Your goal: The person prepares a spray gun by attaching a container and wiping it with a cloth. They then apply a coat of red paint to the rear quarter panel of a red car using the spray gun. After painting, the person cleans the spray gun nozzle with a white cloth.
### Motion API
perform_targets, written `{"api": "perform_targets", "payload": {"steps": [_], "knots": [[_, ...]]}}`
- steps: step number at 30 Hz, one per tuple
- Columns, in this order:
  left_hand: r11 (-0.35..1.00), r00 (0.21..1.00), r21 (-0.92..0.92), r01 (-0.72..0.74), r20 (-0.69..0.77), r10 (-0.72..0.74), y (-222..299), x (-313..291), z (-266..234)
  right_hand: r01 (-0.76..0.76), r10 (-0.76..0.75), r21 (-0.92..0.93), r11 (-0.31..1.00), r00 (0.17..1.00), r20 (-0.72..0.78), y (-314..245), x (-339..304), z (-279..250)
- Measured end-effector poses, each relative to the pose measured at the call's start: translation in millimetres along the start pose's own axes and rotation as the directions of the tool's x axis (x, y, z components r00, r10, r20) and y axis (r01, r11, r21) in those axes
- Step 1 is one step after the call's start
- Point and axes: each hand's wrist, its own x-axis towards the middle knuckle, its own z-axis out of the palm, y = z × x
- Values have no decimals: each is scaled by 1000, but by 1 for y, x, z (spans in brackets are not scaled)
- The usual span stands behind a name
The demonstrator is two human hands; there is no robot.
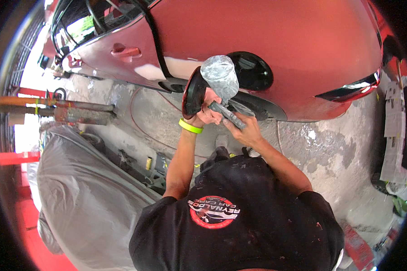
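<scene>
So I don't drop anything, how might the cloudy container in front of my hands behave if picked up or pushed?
The cloudy container would probably roll if laid on its side, since it looks rounded. It may be fairly light for its size, as it seems made of translucent plastic, though how full it is can't be told.
</scene>
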Motion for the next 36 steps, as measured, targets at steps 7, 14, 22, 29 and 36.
{"api": "perform_targets", "payload": {"steps": [7,14,22,29,36], "knots": [[559,965,-800,218,264,1,-31,7,-28,-105,102,104,989,994,36,-9,-16,-1],[345,970,-909,234,194,-149,-50,-12,-27,-170,172,123,978,985,-3,25,-31,-11],[620,965,-773,132,244,99,-75,-5,-19,-254,254,150,956,967,22,4,-27,-25],[294,931,-927,233,126,-343,-21,-95,0,-235,224,162,959,971,81,-28,-15,-31],[410,683,-858,309,-100,-724,-53,-181,-6,19,10,204,979,990,-139,-70,51,-37]]}}
